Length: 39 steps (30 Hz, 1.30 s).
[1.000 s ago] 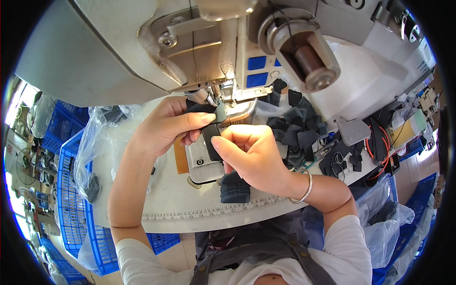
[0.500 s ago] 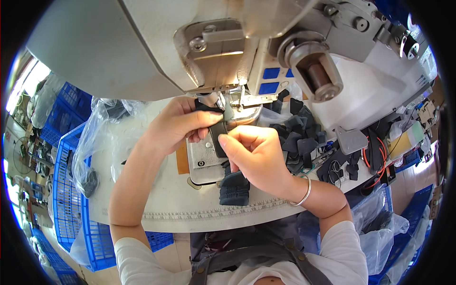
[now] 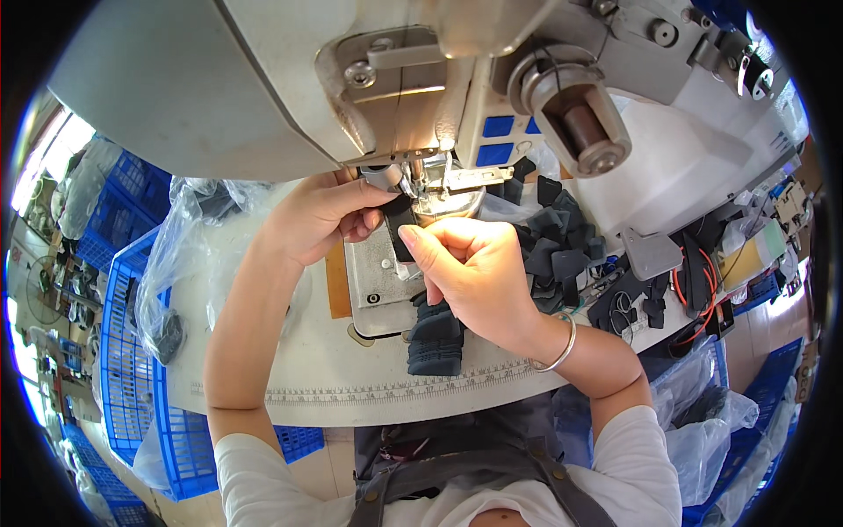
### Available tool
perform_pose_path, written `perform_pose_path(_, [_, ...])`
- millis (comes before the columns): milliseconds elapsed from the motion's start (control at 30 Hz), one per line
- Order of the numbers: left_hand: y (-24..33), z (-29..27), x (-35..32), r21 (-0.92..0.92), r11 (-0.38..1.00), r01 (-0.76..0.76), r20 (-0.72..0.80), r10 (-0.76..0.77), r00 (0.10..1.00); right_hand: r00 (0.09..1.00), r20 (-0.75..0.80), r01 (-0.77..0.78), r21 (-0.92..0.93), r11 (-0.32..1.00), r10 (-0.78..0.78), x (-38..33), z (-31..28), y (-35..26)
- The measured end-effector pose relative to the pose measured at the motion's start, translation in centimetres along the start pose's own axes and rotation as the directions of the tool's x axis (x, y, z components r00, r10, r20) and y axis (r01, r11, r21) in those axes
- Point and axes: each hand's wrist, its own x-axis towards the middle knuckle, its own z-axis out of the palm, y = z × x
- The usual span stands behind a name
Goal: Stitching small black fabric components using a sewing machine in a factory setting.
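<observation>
Under the head of a sewing machine [image 3: 299, 88], both my hands pinch a dark fabric strip [image 3: 399, 217]. My left hand [image 3: 329, 215] grips its far end close to the presser foot and needle area [image 3: 420, 178], thumb on top. Nearer to me, my right hand [image 3: 470, 272], with a bangle on the wrist, pinches the strip's near part. Part of the strip is hidden behind my fingers. Just in front of the metal machine plate [image 3: 373, 303] lies a stack of dark fabric pieces [image 3: 435, 342], partly under my right hand.
A heap of dark cut pieces [image 3: 562, 241] lies right of the needle area. A blue basket [image 3: 132, 369] with clear plastic bags [image 3: 167, 263] stands left of the table [image 3: 307, 386]. Scissors [image 3: 606, 281], an orange cord [image 3: 707, 299] and dark straps occupy the right side.
The strip and both hands have shifted slightly, the left hand a little away from me and leftward. The small grey-green piece seen at the needle no longer shows.
</observation>
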Motion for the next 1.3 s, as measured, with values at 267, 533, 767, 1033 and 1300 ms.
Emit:
perform_pose_path(267, [-0.2,-0.2,0.1,-0.025,1.0,-0.01,0.008,0.01,1.0,0.999,0.001,-0.037,-0.014,0.999,0.037,0.0,0.0,-0.5])
perform_pose_path(533, [0.0,-0.4,0.0,-0.009,1.0,0.012,-0.002,-0.012,1.0,1.0,0.017,-0.003,-0.035,0.999,0.004,-0.2,-0.2,-0.6])
perform_pose_path(767, [0.4,0.4,-0.5,0.084,0.996,-0.008,0.0,0.008,1.0,0.994,0.05,-0.098,-0.016,0.995,0.099,-0.5,-0.4,-0.6])
perform_pose_path(1033, [0.4,0.9,-0.8,0.219,0.973,-0.075,-0.109,0.101,0.989,0.998,0.068,-0.016,-0.036,0.999,0.018,-0.3,-0.6,0.1])
perform_pose_path(1300, [-3.2,-11.7,-8.7,0.658,0.709,0.253,-0.412,0.058,0.909,0.995,-0.074,0.026,-0.464,0.885,-0.068,-4.9,-9.7,-0.2])
